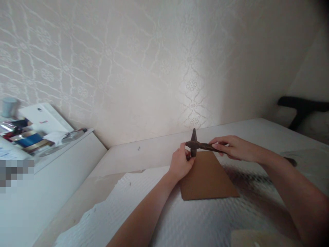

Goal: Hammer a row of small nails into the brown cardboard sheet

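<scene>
A dark hammer is held above a brown cardboard sheet, its handle pointing right and its narrow head end pointing up toward the wall. My right hand is closed around the handle. At the head, my left hand is closed with its fingertips against the hammer's front and lower end. A small dark part shows between those fingers; I cannot tell whether it belongs to the hammer. The cardboard lies flat under both hands, on silvery bubble-textured sheeting.
A white cabinet stands at left, its top holding a white box, a blue-grey cup and assorted small items. The patterned wall rises behind the work surface. A black T-shaped object is at the far right.
</scene>
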Tool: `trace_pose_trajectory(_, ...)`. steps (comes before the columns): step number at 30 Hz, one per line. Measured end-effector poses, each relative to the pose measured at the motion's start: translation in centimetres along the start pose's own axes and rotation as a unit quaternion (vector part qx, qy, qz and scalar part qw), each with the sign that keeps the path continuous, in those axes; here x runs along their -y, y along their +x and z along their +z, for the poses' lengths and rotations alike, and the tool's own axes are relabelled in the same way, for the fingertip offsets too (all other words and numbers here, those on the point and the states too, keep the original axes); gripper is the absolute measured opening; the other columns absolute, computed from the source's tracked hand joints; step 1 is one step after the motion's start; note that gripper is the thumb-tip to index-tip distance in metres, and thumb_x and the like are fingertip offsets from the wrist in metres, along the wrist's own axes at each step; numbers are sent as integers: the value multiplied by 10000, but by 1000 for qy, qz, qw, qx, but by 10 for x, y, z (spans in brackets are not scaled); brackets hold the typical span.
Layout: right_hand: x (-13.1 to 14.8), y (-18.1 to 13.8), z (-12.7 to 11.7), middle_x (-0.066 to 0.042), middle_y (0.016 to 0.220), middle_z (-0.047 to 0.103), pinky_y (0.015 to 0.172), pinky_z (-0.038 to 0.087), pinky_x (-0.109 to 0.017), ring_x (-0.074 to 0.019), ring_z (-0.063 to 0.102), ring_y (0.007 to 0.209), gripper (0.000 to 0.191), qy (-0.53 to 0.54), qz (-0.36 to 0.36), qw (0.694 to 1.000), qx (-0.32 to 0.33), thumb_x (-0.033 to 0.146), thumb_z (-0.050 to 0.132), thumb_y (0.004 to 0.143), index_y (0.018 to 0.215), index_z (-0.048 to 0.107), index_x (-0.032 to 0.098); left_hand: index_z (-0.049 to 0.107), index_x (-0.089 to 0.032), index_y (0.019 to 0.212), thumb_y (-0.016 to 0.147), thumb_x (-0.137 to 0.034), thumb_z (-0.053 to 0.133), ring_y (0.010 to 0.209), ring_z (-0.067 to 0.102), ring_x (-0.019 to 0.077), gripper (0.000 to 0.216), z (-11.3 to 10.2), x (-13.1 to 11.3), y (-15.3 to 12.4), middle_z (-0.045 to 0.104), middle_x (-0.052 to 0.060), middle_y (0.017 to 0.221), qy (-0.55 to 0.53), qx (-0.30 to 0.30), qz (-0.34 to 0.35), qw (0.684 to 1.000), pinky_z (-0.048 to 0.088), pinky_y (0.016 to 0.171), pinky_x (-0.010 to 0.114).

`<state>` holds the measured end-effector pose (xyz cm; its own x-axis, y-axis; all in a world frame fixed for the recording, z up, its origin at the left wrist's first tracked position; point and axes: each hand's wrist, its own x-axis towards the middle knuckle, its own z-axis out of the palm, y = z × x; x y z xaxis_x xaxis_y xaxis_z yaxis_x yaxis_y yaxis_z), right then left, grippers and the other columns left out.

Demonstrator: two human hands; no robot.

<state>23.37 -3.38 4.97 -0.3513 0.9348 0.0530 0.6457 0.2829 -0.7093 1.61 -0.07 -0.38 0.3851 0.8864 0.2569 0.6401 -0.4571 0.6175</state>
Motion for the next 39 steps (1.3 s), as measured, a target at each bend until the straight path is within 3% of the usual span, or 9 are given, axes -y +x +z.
trace_pose_trajectory(23, -2, 3, 2, 14, 585, 511, 393, 276, -207, -70, 377, 399, 405, -7, 1, 1000, -8, 479, 362, 859, 881, 635, 181, 313, -210, 1208, 742, -178, 560, 764, 612, 161, 527, 1, 5, 1, 649, 2, 807, -33, -3, 13, 999, 467, 735, 301)
trace_pose_trajectory(39, -5, 4, -2, 8, 596, 527, 481, 299, -231, -93, 394, 464, 551, -39, 2, 999, -23, 582, 368, 834, 1051, 670, 175, 345, -205, 1192, 735, -141, 558, 743, 609, 157, 508, 2, 5, 1, 653, 0, 790, -63, -10, 14, 998, 464, 729, 297)
